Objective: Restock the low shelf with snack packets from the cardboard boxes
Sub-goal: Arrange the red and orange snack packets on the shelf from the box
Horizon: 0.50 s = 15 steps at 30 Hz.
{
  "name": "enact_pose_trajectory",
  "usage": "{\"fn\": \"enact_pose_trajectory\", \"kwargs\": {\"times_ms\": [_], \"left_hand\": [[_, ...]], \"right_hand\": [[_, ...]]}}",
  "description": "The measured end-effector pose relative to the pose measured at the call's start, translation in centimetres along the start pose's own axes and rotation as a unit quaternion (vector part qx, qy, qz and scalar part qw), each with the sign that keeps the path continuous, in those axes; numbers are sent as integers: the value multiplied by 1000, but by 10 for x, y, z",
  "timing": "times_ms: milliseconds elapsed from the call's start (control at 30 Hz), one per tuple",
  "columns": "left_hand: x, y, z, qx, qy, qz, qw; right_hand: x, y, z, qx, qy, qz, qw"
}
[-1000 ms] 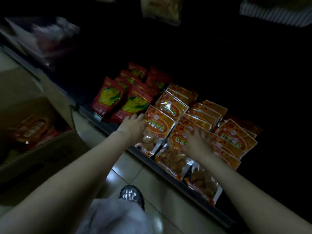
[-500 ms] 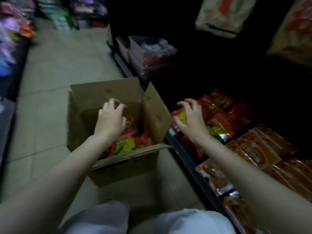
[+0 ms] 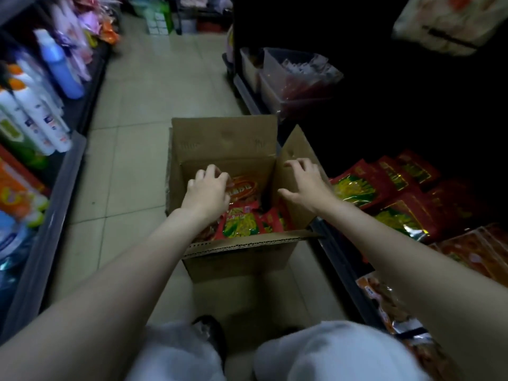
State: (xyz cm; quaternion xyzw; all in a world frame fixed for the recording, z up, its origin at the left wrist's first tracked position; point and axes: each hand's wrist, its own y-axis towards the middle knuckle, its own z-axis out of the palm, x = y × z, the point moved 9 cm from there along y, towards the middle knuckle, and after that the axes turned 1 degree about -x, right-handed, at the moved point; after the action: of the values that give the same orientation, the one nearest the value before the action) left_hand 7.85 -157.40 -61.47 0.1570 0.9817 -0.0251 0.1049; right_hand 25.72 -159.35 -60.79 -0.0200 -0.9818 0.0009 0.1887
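An open cardboard box (image 3: 228, 141) stands on the floor in front of me, with red snack packets (image 3: 242, 224) lying inside. My left hand (image 3: 207, 192) reaches into the box, fingers curled over an orange-red packet (image 3: 244, 188); whether it grips it is unclear. My right hand (image 3: 305, 185) hovers over the box's right flap with fingers spread, holding nothing. The low shelf (image 3: 343, 259) runs along the right, carrying red packets (image 3: 362, 188) and orange packets (image 3: 472, 254).
Bottles (image 3: 35, 114) fill the shelf on the left of the tiled aisle (image 3: 132, 133). Clear bins (image 3: 291, 81) of goods sit further back on the right shelf. My knees in white trousers (image 3: 324, 353) show at the bottom.
Both hands left the orange packets on the shelf and swung left to the box. The left hand has dipped into the box; the right has moved over its right flap.
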Motion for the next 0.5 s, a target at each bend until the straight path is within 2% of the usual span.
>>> {"fn": "enact_pose_trajectory", "kwargs": {"times_ms": [133,233,300,500], "left_hand": [[2,26,48,67,22,-2,997],[3,60,91,125,41,-1,991],[11,78,122,162,40,-7,986],[39,110,165,181,2,-13,983]], "right_hand": [[-8,21,63,125,-42,-10,991],[-22,43,109,234,-118,-42,964],[-33,61,136,288,-121,-33,949],[-40,106,193,362,-94,-35,927]]}}
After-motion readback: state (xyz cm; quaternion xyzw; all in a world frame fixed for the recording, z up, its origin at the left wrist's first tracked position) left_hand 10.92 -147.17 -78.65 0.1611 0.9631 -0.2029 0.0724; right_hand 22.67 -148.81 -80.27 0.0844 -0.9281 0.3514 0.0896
